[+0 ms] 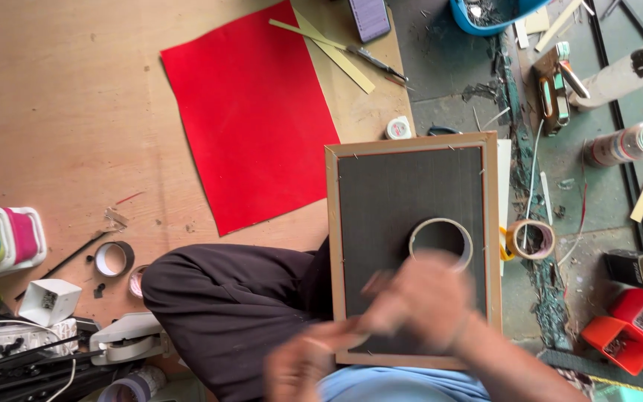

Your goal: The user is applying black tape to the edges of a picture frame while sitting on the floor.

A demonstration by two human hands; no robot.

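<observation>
**Hands blurred over the back of a framed panel, tape roll lying on it**

Both hands are smeared by motion, so their exact grip cannot be told. The right hand (427,298) is over the lower middle of the dark backing board (388,201), fingers bunched as if pinching something small; what it holds is not clear. The left hand (303,365) sits lower, near the bottom edge of the wooden frame (491,223), also too blurred to read as open or closed. They look close together, possibly touching.

A tape roll (440,242) lies flat on the backing, just above the right hand. The frame rests face down, partly on the person's knee (225,298) and partly over the edge of the plywood worktop (61,112).

To work well here, I judge the frame wants steadying: it overhangs the worktop's right edge, so pressing near its right rail could tip it. Keeping one hand flat on the backing while the other works seems wise. Small staples or pins show along the inside of the frame; fingers should stay off them.

Open room lies to the left, on the bare plywood beyond the red sheet (251,112). The right side is crowded: a second tape roll (531,240) just beside the frame, red boxes (634,327), a clear bottle (630,143) and scraps on the green floor (604,208).
</observation>
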